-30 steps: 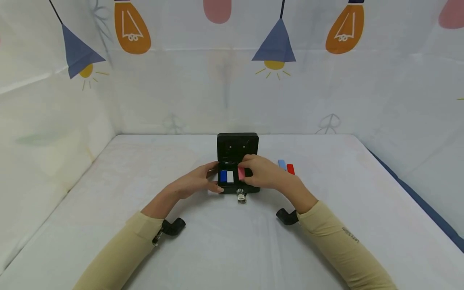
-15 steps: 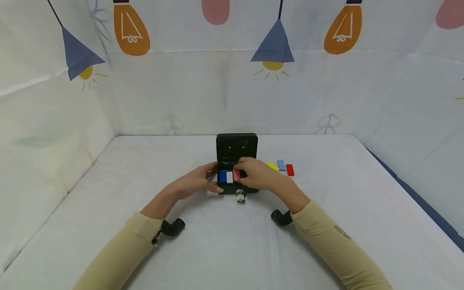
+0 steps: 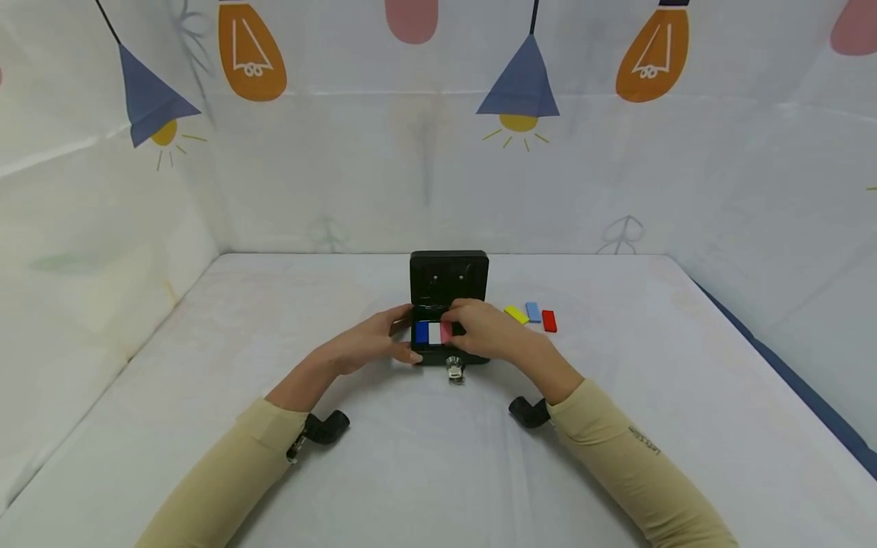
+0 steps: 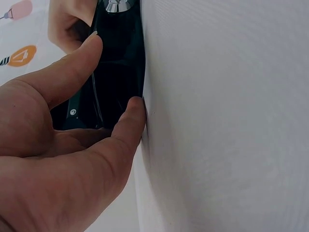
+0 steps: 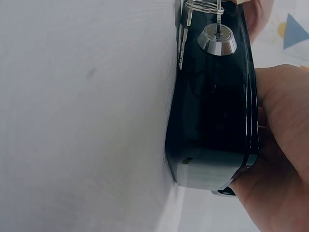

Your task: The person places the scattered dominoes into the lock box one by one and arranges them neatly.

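Observation:
A small black cash box [image 3: 448,275] stands on the white table with its lid raised. Inside, a blue block [image 3: 421,332] and a white block [image 3: 435,333] lie side by side at the left. My right hand [image 3: 489,329] reaches in over the box and pinches a pink block [image 3: 446,332] right beside the white one; the right wrist view hides its fingertips behind the box wall. At the box's left side my left hand [image 3: 366,344] grips it, thumb toward the front corner and fingers toward the back. Keys [image 3: 455,371] hang from the front lock [image 5: 217,41].
To the right of the box lie a yellow block [image 3: 516,314], a light blue block [image 3: 533,312] and a red block [image 3: 550,320]. White sheeting printed with lamps and bulbs forms the wall behind the table.
My right hand has moved left with the pink block, bringing it up against the white block. The yellow block has come into view behind it. My left hand stays on the box.

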{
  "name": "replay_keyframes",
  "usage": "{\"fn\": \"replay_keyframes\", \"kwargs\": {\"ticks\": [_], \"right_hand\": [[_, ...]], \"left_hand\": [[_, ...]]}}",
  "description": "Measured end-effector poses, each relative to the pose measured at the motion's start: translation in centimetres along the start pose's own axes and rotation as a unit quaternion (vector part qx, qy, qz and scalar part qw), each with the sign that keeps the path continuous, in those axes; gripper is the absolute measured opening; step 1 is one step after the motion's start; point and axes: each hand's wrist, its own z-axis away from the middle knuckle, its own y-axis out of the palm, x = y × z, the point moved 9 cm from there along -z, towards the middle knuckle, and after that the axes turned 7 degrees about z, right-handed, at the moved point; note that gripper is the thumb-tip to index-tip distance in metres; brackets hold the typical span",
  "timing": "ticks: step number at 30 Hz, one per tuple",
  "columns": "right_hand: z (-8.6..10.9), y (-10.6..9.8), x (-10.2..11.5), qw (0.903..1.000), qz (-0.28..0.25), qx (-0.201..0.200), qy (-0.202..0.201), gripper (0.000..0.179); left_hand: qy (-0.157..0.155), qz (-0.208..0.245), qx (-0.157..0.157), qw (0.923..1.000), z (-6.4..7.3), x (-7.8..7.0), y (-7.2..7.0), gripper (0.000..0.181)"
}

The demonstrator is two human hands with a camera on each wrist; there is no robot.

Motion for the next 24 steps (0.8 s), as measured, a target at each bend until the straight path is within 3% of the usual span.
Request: {"fn": "replay_keyframes", "kwargs": {"ticks": [24], "right_hand": [[-0.20,-0.31,-0.39,1.0000,-0.003,0.000,-0.009,0.040]], "left_hand": [[-0.001,0.003,0.002,1.0000,-0.02,-0.08,-0.11,0.102]]}}
